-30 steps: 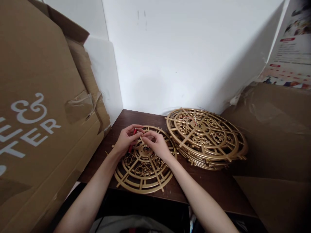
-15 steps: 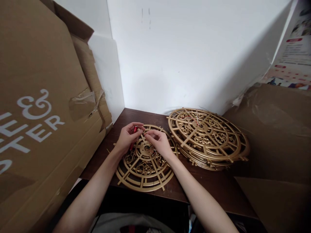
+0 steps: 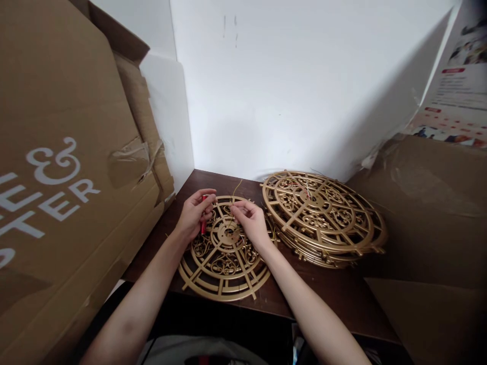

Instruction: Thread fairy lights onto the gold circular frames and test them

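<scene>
A round gold openwork frame (image 3: 225,263) lies flat on the dark wooden table (image 3: 319,284), with thin wires at its central ring. Over its upper left part, my left hand (image 3: 194,213) is closed around a red tool (image 3: 204,226), which stands roughly upright in the fingers. My right hand (image 3: 249,217) pinches a thin yellow wire (image 3: 236,188) above the frame's upper part; the wire's free end sticks up past the fingertips. The two hands are a small gap apart. Whether the left fingertips also hold something small is unclear.
Several similar gold frames (image 3: 323,218) are stacked at the right, with loose wires on top. A large cardboard box (image 3: 95,111) stands at the left, another (image 3: 429,203) at the right. Behind the table rises a white wall (image 3: 281,91).
My hands have moved apart, the left one slightly leftward. The yellow wire now stands up from my right fingertips, and more of the red tool shows.
</scene>
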